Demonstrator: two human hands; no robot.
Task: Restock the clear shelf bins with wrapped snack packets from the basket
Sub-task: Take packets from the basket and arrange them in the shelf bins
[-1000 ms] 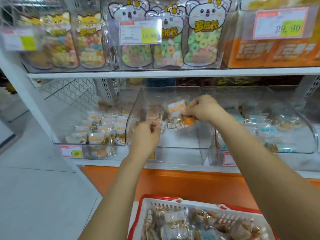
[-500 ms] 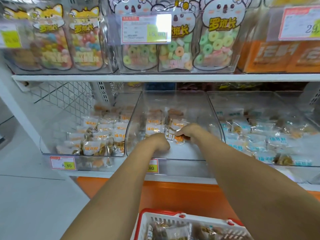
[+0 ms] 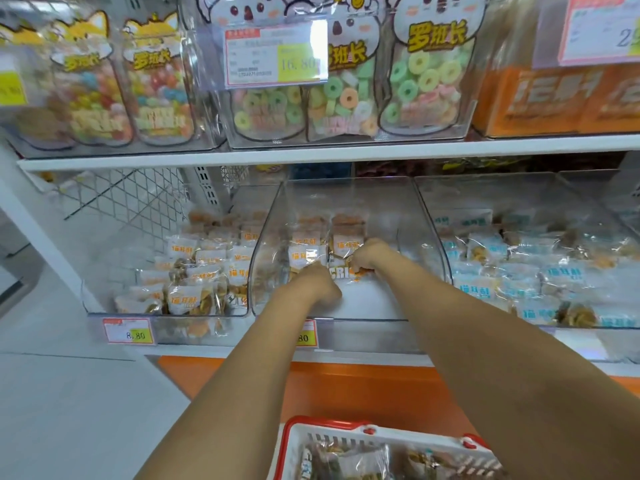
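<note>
In the middle bin [image 3: 374, 319] the packet [image 3: 346, 274] lay crosswise, 9-to-3 o'clock. The right hand [image 3: 372, 258] held a pinching grip on its 3 o'clock end; the left hand [image 3: 320, 284] was curled at the other end, grip unclear.

Packet [image 3: 343, 274] pinched in right hand [image 3: 370, 254]: clear crinkly film, glossy, with white printed panel.
Bin [image 3: 381, 202] around grip: hard clear plastic, smooth, glare on walls.
Left bin [image 3: 104, 296] and right bin [image 3: 588, 188] either side of grip: same clear plastic.
Mesh [image 3: 138, 195] up-left of grip: thin wire, looked like white-coated metal.
Shelf edge [image 3: 311, 154] above grip: smooth, white, matt.
Price tag [image 3: 128, 330] below-left of grip: paper behind shiny clear strip.
Panel [image 3: 363, 386] under grip: smooth orange, slight sheen.
Basket [image 3: 325, 422] farther below grip: white plastic, glossy red rim.
</note>
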